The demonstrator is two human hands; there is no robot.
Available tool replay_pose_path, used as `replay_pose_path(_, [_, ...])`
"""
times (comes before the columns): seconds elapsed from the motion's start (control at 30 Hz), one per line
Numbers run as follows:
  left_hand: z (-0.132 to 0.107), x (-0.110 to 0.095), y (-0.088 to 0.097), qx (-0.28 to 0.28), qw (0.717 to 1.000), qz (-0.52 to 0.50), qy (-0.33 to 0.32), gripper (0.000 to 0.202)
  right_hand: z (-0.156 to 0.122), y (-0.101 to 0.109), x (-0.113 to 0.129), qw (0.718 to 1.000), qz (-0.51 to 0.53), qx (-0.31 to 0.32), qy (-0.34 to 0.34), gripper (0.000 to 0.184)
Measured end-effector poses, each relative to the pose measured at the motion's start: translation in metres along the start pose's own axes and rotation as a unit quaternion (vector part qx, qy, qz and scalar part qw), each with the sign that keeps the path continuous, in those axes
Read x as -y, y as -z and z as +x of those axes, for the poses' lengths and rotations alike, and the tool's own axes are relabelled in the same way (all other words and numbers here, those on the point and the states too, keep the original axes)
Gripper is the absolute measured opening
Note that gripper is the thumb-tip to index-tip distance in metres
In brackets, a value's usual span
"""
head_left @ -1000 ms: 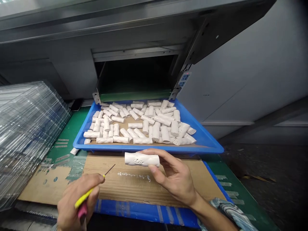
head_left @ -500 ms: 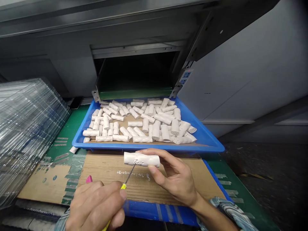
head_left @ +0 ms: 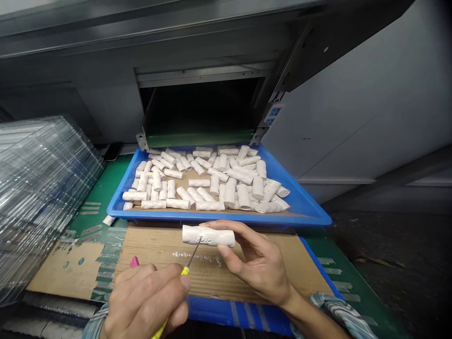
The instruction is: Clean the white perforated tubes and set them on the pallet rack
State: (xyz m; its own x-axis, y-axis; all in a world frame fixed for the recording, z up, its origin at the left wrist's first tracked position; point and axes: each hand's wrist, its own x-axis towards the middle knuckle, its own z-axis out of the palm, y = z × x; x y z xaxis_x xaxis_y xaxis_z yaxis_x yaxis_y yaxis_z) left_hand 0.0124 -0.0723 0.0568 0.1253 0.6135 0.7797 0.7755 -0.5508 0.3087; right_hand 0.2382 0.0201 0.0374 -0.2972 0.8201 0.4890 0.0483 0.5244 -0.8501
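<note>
Visibly, cursive script (head_left: 206, 240) marks white tube (head_left: 219, 237).

Near brown cardboard sheet (head_left: 215, 282) bears white handwriting (head_left: 206, 258): plus signs legible, remainder unclear. White cylindrical tube (head_left: 219, 235) carries cursive lettering (head_left: 205, 240), unreadable.

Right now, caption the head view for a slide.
Left hand holds a thin tool to lettering on a white tube held by the right hand, near a blue tray of similar tubes.
</note>
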Motion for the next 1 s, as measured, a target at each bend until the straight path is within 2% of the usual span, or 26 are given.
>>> replay_pose_path(0.1, [0.008, -0.006, 0.0, -0.022, 1.0, 0.012, -0.018, 0.018, 0.001, 0.0, 0.002, 1.0, -0.007, -0.001, 0.002, 0.028])
replay_pose_path(0.3, [0.01, 0.0, 0.003, 0.0, 0.999, -0.001, -0.051, 0.016, 0.001, 0.0, 0.002, 1.0, -0.016, 0.001, 0.014, 0.03])
replay_pose_path(0.4, [0.011, 0.001, 0.005, 0.023, 0.999, -0.011, -0.037, 0.016, 0.002, 0.0, 0.002, 0.999, -0.033, -0.001, 0.03, 0.032])
replay_pose_path(0.53, [0.011, 0.007, 0.008, 0.057, 0.997, -0.015, -0.05, 0.019, 0.003, 0.0, 0.002, 0.997, -0.06, -0.001, 0.057, 0.036])
replay_pose_path(0.7, [0.008, 0.02, -0.001, 0.081, 0.995, -0.043, -0.049, 0.025, 0.002, -0.004, 0.003, 0.994, -0.065, 0.023, 0.088, 0.04])
replay_pose_path(0.8, [0.004, 0.026, -0.008, 0.07, 0.994, -0.058, -0.061, 0.027, 0.001, -0.006, 0.001, 0.992, -0.083, 0.023, 0.096, 0.039])
replay_pose_path(0.9, [-0.002, 0.027, -0.007, 0.053, 0.995, -0.05, -0.064, 0.023, 0.003, -0.005, -0.006, 0.987, -0.111, 0.023, 0.114, 0.04])
replay_pose_path(1.0, [-0.004, 0.024, -0.001, -0.061, 0.996, -0.064, 0.02, 0.017, 0.006, -0.001, -0.015, 0.984, -0.145, -0.014, 0.104, 0.039])
